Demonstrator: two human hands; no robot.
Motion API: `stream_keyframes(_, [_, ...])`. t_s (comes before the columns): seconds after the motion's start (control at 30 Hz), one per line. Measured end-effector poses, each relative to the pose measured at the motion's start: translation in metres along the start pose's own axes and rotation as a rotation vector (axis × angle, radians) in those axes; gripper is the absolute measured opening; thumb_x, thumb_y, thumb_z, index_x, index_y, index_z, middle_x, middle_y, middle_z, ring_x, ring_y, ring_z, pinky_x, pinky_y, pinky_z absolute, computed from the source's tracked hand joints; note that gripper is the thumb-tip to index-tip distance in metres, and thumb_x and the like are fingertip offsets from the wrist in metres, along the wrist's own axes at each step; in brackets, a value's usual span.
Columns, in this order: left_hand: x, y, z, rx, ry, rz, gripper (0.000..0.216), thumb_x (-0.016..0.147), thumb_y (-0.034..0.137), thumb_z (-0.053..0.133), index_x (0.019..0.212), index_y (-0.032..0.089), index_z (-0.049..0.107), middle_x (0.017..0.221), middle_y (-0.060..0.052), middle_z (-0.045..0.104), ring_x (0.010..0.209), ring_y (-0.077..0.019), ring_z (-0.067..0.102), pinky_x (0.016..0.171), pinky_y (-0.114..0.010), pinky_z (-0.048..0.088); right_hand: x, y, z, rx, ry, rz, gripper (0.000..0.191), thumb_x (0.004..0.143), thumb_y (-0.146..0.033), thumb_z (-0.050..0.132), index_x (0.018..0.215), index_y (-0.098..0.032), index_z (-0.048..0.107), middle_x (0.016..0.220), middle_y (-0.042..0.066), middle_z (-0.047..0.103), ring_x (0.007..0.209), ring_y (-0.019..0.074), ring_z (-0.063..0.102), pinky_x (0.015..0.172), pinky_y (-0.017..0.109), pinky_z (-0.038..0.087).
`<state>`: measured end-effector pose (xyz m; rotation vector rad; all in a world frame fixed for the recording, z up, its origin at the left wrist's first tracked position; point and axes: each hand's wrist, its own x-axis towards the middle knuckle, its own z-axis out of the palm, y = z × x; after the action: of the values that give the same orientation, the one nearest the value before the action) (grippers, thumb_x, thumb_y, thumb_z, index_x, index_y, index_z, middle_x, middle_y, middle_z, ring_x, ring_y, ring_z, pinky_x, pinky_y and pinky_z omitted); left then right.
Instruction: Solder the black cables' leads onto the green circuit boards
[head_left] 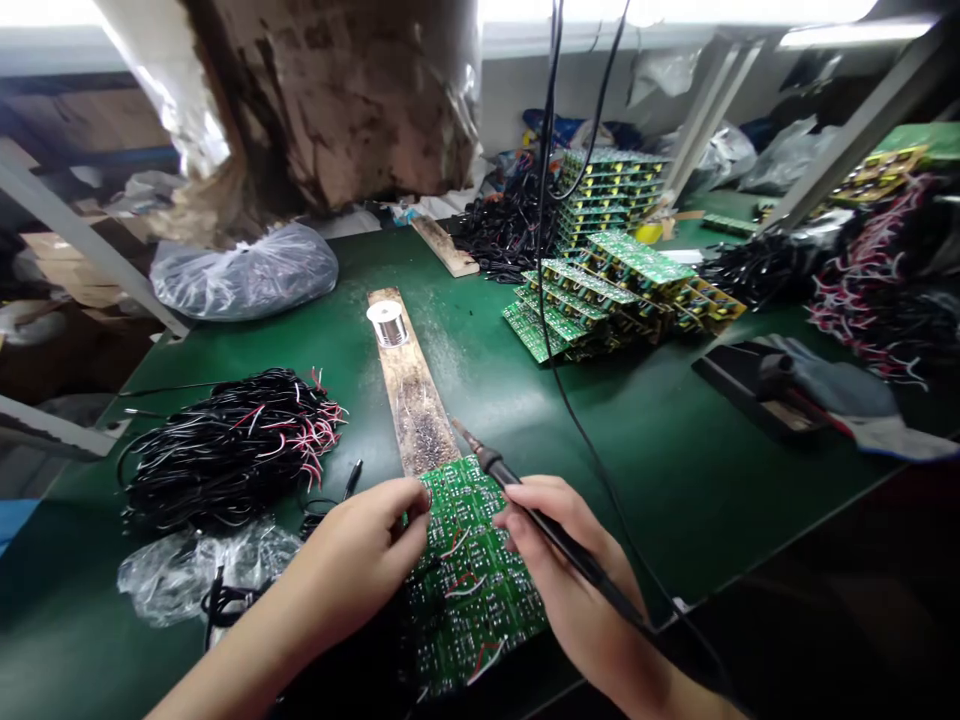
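Observation:
My right hand point(574, 560) grips a black soldering iron point(551, 530), whose tip points up and left above the board's far edge. Below it lies a green circuit board panel point(487, 590) with short red and white wires on its face. My left hand point(367, 545) is closed at the board's upper left edge, thumb and forefinger pinched together; what sits between them is hidden. Beyond the board runs a stained wooden plank point(412, 390) strewn with solder bits. A spool of solder wire point(388, 324) stands on its far end.
Left of the plank lies a bundle of black cables point(232, 445) with red and white ends. Stacked circuit boards point(600, 290) stand at the back right. A glove point(840, 390) lies on the right. The iron's black cord point(577, 420) hangs across the green table point(495, 385).

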<state>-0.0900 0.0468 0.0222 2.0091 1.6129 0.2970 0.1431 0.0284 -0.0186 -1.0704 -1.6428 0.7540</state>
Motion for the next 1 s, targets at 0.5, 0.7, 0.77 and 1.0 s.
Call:
stream_keyframes(0.5, [-0.002,-0.002,0.006,-0.057,0.068,0.152,0.012,0.098,0.023,0.054,0.094,0.026,0.065,0.096,0.001,0.066,0.095,-0.018,0.06,0.084,-0.033,0.045,0.033,-0.003,0.032,0.087,-0.25,0.007,0.042,0.094,-0.007,0.056,0.131,-0.027,0.055,0.121,0.004,0.062,0.108,0.0171,0.064,0.102,0.035,0.054])
stream_keyframes(0.7, [0.006,0.001,0.006,-0.074,0.076,0.143,0.013,0.098,0.021,0.056,0.095,0.027,0.068,0.095,0.002,0.066,0.096,-0.0183,0.059,0.084,-0.034,0.045,0.034,-0.002,0.028,0.078,-0.227,0.072,0.042,0.094,-0.009,0.057,0.131,-0.029,0.055,0.119,0.003,0.061,0.103,0.0161,0.065,0.099,0.034,0.056])
stream_keyframes(0.77, [0.008,0.003,0.006,-0.052,0.083,0.159,0.014,0.098,0.021,0.056,0.095,0.027,0.068,0.095,0.002,0.065,0.095,-0.0186,0.059,0.083,-0.034,0.045,0.036,-0.003,0.028,0.085,-0.214,0.095,0.042,0.093,-0.009,0.058,0.13,-0.029,0.056,0.119,0.003,0.061,0.1,0.0155,0.066,0.096,0.034,0.058])
stream_keyframes(1.0, [0.008,0.007,0.01,-0.132,0.135,0.145,0.014,0.099,0.024,0.055,0.096,0.027,0.069,0.097,0.001,0.07,0.094,-0.0192,0.06,0.083,-0.035,0.046,0.034,0.009,0.029,0.143,-0.196,0.178,0.042,0.095,-0.015,0.058,0.134,-0.028,0.051,0.108,0.004,0.067,0.086,0.0146,0.071,0.073,0.027,0.063])
